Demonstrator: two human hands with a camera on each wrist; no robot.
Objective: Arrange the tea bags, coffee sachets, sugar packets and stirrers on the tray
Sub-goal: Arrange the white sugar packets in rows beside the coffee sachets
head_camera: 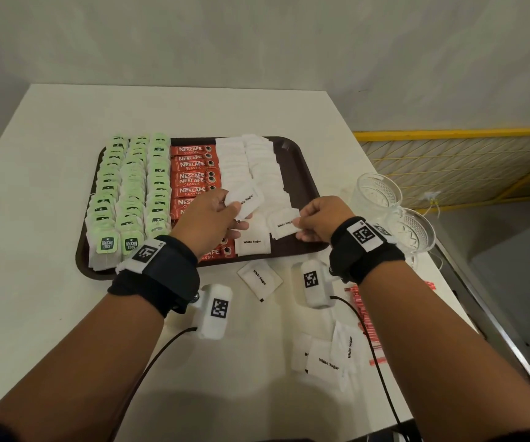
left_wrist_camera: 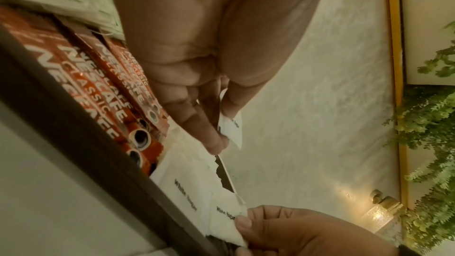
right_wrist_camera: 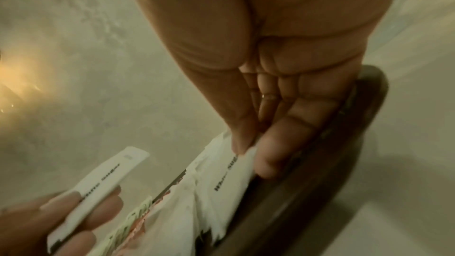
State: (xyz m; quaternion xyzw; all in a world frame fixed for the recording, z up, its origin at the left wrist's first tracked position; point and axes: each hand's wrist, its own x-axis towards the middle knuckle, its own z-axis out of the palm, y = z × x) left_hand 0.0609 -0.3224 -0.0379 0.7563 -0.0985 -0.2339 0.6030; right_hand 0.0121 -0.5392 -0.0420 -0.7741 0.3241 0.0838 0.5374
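A brown tray (head_camera: 302, 173) carries rows of green tea bags (head_camera: 129, 193), red coffee sachets (head_camera: 192, 173) and white sugar packets (head_camera: 251, 164). My left hand (head_camera: 212, 215) hovers over the tray's middle and pinches a small stack of sugar packets (head_camera: 246, 199), seen edge-on in the right wrist view (right_wrist_camera: 98, 184). My right hand (head_camera: 321, 218) pinches the edge of one sugar packet (head_camera: 284, 223) lying at the tray's front right (right_wrist_camera: 229, 170). Loose sugar packets (head_camera: 327, 358) and red stirrers (head_camera: 365, 317) lie on the table under my right forearm.
Another sugar packet (head_camera: 259, 279) lies on the white table (head_camera: 50, 307) just in front of the tray. Two cut-glass cups (head_camera: 378, 189) stand right of the tray near the table's right edge. Wrist camera cables trail toward me.
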